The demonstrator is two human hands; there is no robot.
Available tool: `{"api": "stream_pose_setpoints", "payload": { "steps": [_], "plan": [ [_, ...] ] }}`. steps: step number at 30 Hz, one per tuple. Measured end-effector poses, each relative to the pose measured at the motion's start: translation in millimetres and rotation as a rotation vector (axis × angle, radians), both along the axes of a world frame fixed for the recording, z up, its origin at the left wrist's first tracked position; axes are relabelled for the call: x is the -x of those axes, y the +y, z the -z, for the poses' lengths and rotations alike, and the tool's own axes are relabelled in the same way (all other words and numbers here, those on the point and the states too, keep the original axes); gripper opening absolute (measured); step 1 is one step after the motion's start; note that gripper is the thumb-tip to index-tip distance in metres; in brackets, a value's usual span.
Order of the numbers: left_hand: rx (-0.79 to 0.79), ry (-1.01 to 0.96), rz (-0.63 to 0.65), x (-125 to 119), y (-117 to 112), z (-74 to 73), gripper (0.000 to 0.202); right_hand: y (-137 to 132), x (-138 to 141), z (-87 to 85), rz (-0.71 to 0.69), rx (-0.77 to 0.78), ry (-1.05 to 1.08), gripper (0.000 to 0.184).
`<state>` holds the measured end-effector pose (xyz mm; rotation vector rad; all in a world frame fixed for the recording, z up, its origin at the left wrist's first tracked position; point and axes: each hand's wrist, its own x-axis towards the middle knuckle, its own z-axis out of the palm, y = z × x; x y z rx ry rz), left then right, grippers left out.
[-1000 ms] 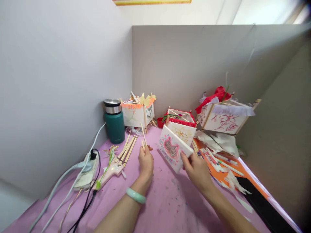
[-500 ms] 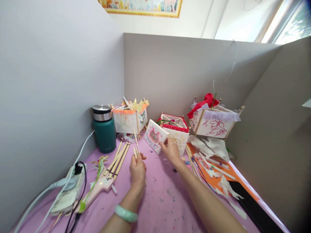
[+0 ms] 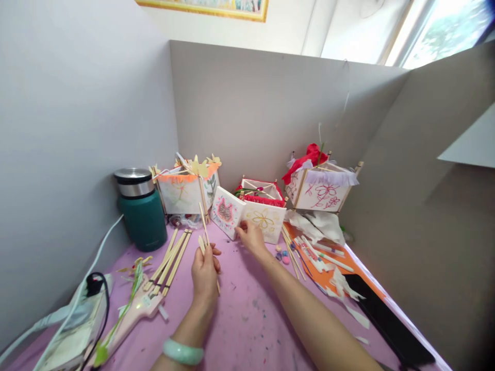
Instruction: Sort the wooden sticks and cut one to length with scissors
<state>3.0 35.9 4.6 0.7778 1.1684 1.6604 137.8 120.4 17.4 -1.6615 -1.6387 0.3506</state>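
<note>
My left hand [image 3: 205, 270] is closed around a few thin wooden sticks [image 3: 204, 222] that poke up past the fingers. My right hand [image 3: 252, 239] pinches the lower right edge of a white panel [image 3: 225, 210] painted with a pink-outlined figure. That panel leans, slightly tilted, beside a second white panel [image 3: 270, 222] bearing a yellow flower. Just behind them is a red-trimmed lantern frame [image 3: 259, 200] with crossed sticks on top. My right fingertips are between the two panels, partly hiding where they meet.
A green thermos [image 3: 142, 219] stands left, near bundled sticks [image 3: 174, 263], a pink glue gun [image 3: 141, 309] and a power strip [image 3: 73, 330]. Painted lanterns sit back left [image 3: 181, 195] and back right [image 3: 325, 190]. Markers [image 3: 311, 253], paper scraps and a black phone-like slab [image 3: 386, 319] lie right.
The whole view has shifted, so the scene sits further left. Both hands keep their holds; the painted panel stays beside the flower panel.
</note>
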Motion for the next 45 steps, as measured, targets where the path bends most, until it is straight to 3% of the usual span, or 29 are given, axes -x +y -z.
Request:
{"api": "stream_pose_setpoints", "payload": {
  "steps": [4,9,11,15,19,23,28,30,36,40,45],
  "plan": [
    [-0.145,0.035,0.173,-2,-1,-0.3,0.030,-46,-13,-7.8,-0.084,-0.033,0.014,0.018],
    [-0.216,0.012,0.438,-12,-11,0.2,0.031,-116,-29,-11.8,-0.358,-0.159,0.023,0.021],
    [-0.220,-0.017,0.514,-16,-17,-0.1,0.028,-135,-34,-8.2,-0.405,-0.165,-0.010,0.020],
    [-0.115,-0.085,0.711,-24,-31,-0.9,0.026,-154,-36,4.8,-0.421,-0.135,-0.008,0.024],
    [-0.009,-0.084,0.882,-28,-39,1.8,0.038,-157,-31,17.0,-0.429,-0.213,0.120,0.029],
    [-0.134,0.150,0.835,-25,-34,3.2,0.032,-157,-29,24.9,-0.395,-0.189,0.120,0.012],
    [-0.334,0.594,0.704,-15,-23,-3.4,0.022,-156,-31,27.9,-0.370,-0.154,0.184,0.015],
    [-0.371,0.666,0.695,-13,-22,-5.9,0.017,-155,-30,29.0,-0.382,-0.159,0.235,0.016],
    [-0.306,0.564,0.743,-15,-26,-7.2,0.019,-157,-28,31.9,-0.401,-0.145,0.170,0.018],
    [-0.197,0.444,0.602,-13,-24,-6.8,0.026,-151,-40,18.4,-0.422,-0.177,0.108,0.020],
    [-0.168,0.432,0.427,-10,-19,-7.4,0.028,-99,-46,-18.6,-0.145,-0.231,-0.002,0.023]
  ]
}}
